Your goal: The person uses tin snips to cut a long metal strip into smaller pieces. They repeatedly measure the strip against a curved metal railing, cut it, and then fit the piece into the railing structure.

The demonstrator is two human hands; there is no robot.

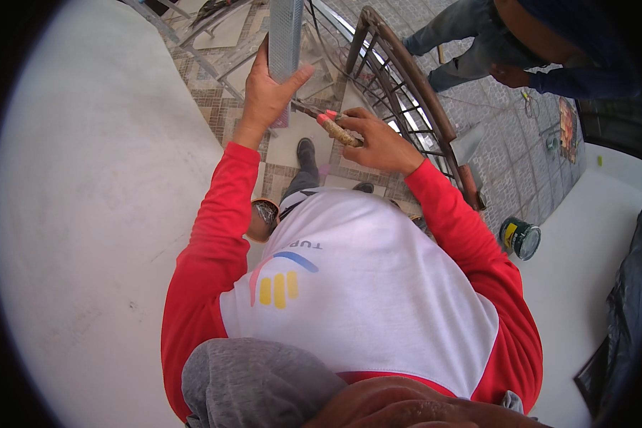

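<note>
Upright in front of me is a grey galvanized metal channel point(285, 43) with a dimpled surface. My left hand point(267, 96) is closed round its lower part, thumb across the near face. My right hand point(384, 145) grips a pair of tin snips point(341, 131) with worn, tan handles and pinkish-red patches. Their dark jaws point left at the channel's lower right edge, close below my left thumb. Whether the blades touch or bite the metal cannot be made out. The handles look slightly apart.
A brown curved railing point(406, 68) stands right of my hands. Beyond it another person in jeans point(456, 36) stands on paving. A metal ladder-like frame point(214, 64) is at far left. A pouch of small metal pieces point(264, 214) hangs at my waist. A paint can point(519, 237) sits to the right.
</note>
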